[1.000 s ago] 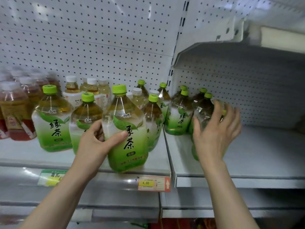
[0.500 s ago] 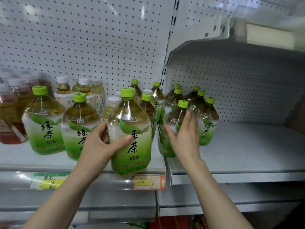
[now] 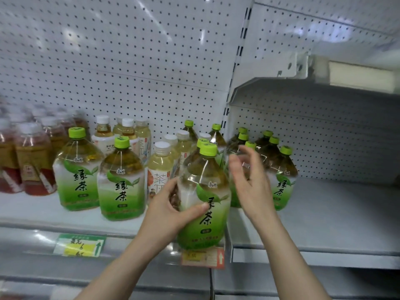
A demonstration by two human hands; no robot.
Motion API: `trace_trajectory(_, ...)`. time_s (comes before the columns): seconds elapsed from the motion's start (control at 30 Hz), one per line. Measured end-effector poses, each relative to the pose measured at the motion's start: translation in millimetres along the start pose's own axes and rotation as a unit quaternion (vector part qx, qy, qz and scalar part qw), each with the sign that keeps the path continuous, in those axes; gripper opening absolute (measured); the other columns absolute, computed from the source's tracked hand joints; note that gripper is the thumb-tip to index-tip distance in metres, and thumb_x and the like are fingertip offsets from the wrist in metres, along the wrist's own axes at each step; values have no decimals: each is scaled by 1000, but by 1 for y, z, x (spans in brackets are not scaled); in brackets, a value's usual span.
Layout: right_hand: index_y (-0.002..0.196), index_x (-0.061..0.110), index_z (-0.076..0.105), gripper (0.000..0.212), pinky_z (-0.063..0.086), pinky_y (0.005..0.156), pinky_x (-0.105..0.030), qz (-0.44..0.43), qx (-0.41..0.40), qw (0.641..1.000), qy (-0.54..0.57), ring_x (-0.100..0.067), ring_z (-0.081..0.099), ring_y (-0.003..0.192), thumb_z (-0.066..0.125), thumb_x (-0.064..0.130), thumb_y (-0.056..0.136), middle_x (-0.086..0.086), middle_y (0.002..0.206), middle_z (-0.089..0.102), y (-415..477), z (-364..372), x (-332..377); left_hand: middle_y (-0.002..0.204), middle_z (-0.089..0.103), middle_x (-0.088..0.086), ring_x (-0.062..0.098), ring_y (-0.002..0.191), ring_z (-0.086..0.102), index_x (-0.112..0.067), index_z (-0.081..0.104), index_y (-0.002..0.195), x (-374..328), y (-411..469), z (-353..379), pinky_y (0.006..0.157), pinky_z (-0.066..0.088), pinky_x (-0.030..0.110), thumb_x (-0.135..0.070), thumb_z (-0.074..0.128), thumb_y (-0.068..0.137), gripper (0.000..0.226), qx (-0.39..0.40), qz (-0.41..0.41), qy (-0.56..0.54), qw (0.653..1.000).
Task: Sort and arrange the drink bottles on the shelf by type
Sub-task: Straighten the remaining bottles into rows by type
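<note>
Left hand (image 3: 171, 210): thumb and fingers curled round the waist of a large green tea bottle (image 3: 204, 204); bottle upright, green cap, base at the front edge of the shelf (image 3: 108, 226).
Right hand (image 3: 249, 182): fingers apart and relaxed, holding nothing, blurred; just right of that bottle's shoulder; contact cannot be told.
Behind the right hand: cluster of green-capped bottles (image 3: 283, 182).
Left of the left hand: two matching large bottles (image 3: 121, 187); beyond its fingers, white-capped pale tea bottles (image 3: 161, 169); far left, red-brown drinks (image 3: 32, 165).
Below the left hand's bottle: orange price tag (image 3: 202, 257).
</note>
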State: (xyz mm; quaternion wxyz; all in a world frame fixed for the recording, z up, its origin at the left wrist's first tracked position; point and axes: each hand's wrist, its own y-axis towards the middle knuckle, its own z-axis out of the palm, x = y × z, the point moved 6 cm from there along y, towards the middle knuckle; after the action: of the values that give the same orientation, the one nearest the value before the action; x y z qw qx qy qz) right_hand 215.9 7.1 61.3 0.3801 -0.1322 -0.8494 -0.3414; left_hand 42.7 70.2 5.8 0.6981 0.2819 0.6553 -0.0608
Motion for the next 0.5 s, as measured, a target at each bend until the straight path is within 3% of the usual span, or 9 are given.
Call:
trace_trajectory(0.03, 144, 33, 40, 82, 45, 100, -27, 9, 49, 998, 27, -8, 52, 124, 47, 78, 76, 15, 137, 52, -9, 2, 11, 101, 74, -17, 6, 92, 71, -31, 60, 112, 0, 3, 13, 78, 57, 23, -34, 93, 54, 67, 11, 10, 4, 1000)
trace_trajectory(0.1, 141, 36, 42, 98, 46, 102, -34, 22, 82, 996, 23, -7, 52, 123, 60, 87, 59, 19, 136, 52, -13, -2, 9, 104, 71, -24, -3, 95, 67, -36, 58, 113, -2, 9, 38, 82, 54, 19, -38, 86, 59, 61, 32, 32, 18, 999)
trace_trajectory(0.2, 150, 28, 36, 111, 38, 110, -38, 50, 30, 998, 31, -11, 42, 134, 74, 76, 57, 10, 148, 44, -8, -29, -11, 110, 67, -26, -5, 106, 61, -42, 53, 118, -4, 16, 72, 94, 51, 22, -40, 85, 67, 61, 77, 50, 83, 992)
trace_trajectory(0.27, 153, 24, 32, 118, 36, 113, -43, 65, -17, 997, 27, -16, 41, 139, 74, 78, 56, 3, 156, 38, -10, -45, -23, 136, 49, -24, 0, 127, 46, -38, 41, 139, -8, 22, 85, 107, 39, 23, -60, 77, 67, 83, 104, 83, 209, 969)
trace_trajectory(0.33, 153, 24, 33, 109, 38, 113, -47, 73, -59, 996, 6, -21, 44, 138, 74, 71, 64, 2, 156, 39, -13, -55, -35, 154, 25, -10, 9, 141, 25, -30, 26, 150, -19, 33, 78, 115, 26, 31, -76, 63, 67, 103, 41, 154, 314, 936)
trace_trajectory(0.4, 148, 29, 40, 97, 41, 110, -48, 90, -92, 991, -35, -23, 47, 135, 72, 71, 67, 2, 149, 48, -11, -67, -48, 157, 19, 0, 18, 144, 21, -22, 22, 152, -24, 46, 56, 116, 24, 36, -70, 64, 73, 102, -67, 173, 312, 932)
trace_trajectory(0.5, 134, 28, 52, 82, 50, 98, -46, 97, -140, 981, -92, -25, 59, 115, 70, 73, 68, -1, 126, 63, -1, -86, -68, 155, 28, 12, 29, 141, 31, -10, 20, 152, 1, 73, 30, 115, 31, 43, -56, 74, 74, 106, -113, 55, 325, 937)
